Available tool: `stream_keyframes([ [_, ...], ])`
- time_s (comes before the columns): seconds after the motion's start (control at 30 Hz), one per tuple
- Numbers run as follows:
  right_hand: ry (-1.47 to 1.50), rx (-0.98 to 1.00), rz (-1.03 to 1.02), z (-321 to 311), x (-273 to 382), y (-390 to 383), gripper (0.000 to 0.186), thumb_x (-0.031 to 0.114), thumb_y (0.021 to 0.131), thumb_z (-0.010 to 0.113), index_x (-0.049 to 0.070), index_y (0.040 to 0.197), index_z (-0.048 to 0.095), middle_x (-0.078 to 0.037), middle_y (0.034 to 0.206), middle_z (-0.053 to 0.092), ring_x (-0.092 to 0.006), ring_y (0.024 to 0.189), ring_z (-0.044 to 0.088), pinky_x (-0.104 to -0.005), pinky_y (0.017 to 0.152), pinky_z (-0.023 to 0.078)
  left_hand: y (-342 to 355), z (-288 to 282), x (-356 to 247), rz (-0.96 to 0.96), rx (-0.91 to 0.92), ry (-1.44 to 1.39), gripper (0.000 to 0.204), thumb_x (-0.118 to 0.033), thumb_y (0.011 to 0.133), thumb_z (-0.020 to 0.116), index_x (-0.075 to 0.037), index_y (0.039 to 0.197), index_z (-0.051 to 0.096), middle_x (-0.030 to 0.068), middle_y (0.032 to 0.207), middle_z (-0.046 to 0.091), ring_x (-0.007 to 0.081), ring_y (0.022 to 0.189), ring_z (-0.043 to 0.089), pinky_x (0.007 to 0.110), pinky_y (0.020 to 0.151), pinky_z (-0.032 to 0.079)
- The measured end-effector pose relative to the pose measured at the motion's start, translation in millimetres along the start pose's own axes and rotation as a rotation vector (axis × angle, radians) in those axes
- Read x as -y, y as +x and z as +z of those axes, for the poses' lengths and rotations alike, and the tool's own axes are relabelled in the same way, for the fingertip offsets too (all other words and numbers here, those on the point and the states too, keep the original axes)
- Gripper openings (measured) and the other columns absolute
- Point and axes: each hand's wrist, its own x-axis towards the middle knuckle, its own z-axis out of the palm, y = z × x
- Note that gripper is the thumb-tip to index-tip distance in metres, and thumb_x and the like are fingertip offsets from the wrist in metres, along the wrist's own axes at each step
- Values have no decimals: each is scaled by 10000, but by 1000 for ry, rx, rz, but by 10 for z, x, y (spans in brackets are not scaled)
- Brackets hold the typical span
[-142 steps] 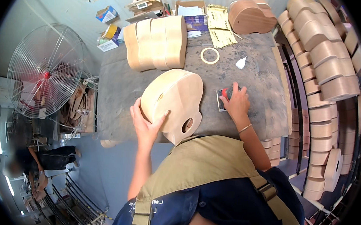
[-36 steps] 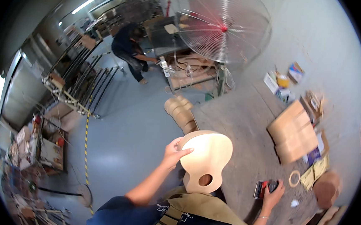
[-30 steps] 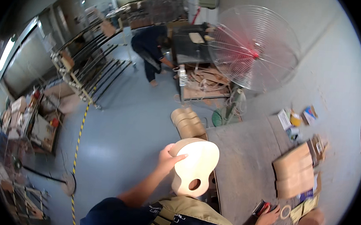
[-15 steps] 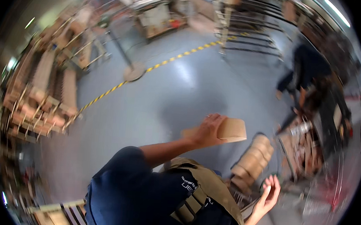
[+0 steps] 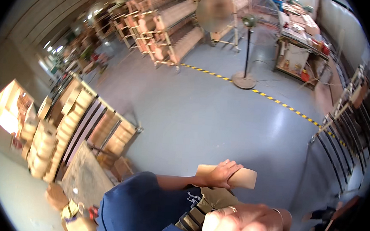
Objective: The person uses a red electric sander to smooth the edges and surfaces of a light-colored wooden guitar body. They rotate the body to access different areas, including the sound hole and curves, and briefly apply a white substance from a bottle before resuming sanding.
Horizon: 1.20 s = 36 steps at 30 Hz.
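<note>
Out in front of my chest, my left hand [image 5: 224,173] grips a pale wooden instrument body [image 5: 246,179] with smooth curved sides, its fingers wrapped over the upper edge. Part of that piece lies behind the hand and forearm. My right hand [image 5: 246,226] is raised close to the camera, large in view, in front of my apron strap. Its fingers are curled in, and no object shows in it. The palm side is turned out of sight.
At left stands a rack stacked with pale wooden bodies [image 5: 75,118] beside a flat board [image 5: 87,173]. Yellow-black tape [image 5: 280,103] crosses the grey floor past a round-based fan stand [image 5: 244,80]. A cluttered workbench [image 5: 298,59] and barred rack [image 5: 341,156] are at right.
My view has swung to the left, bringing the left rack in. My right hand has come up from the lower right toward the camera and curled its fingers. The left hand keeps its hold.
</note>
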Motion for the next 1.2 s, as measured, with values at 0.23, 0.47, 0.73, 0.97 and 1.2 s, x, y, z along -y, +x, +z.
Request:
stream_keyframes([
  [0.23,83,-50,76,-178,805,-264,127,34,934,801,-42,906,704,-136,787,679,-221,629,621,-337,556,465,126,262,-587,-139,-108,120,930,-281,683,918,-10,1480,525,171,1220,595,405,1097,552,509,954,477],
  [0.47,-572,254,45,-1126,1733,-1100,367,363,1034,726,56,840,671,-141,851,643,-336,737,628,-431,679,518,922,991,-463,50,-43,169,910,-362,707,945,-32,1467,568,189,1246,655,407,1124,608,516,984,482],
  [0.73,-1236,-1000,398,-1774,2751,-2269,115,160,979,788,64,1018,738,-7,881,722,-110,773,642,-285,732,513,2731,1869,-700,348,339,-77,823,-354,725,947,-1,1393,620,213,1239,673,438,1139,612,528,981,496],
  [0.97,-1508,-2326,51,-1425,2921,-4048,206,161,905,880,44,976,727,5,819,716,-51,715,630,-243,656,529,4447,2803,-1902,698,576,-297,785,-318,689,998,-50,1335,643,150,1216,679,389,1131,592,503,952,500],
  [1.2,-1213,-2647,-318,-2092,2560,-5094,562,209,813,977,15,1219,640,-82,972,734,-126,811,671,-289,738,586,5098,3588,-2932,855,651,-369,844,-282,659,1019,-50,1382,651,139,1228,686,323,1180,631,429,930,558],
])
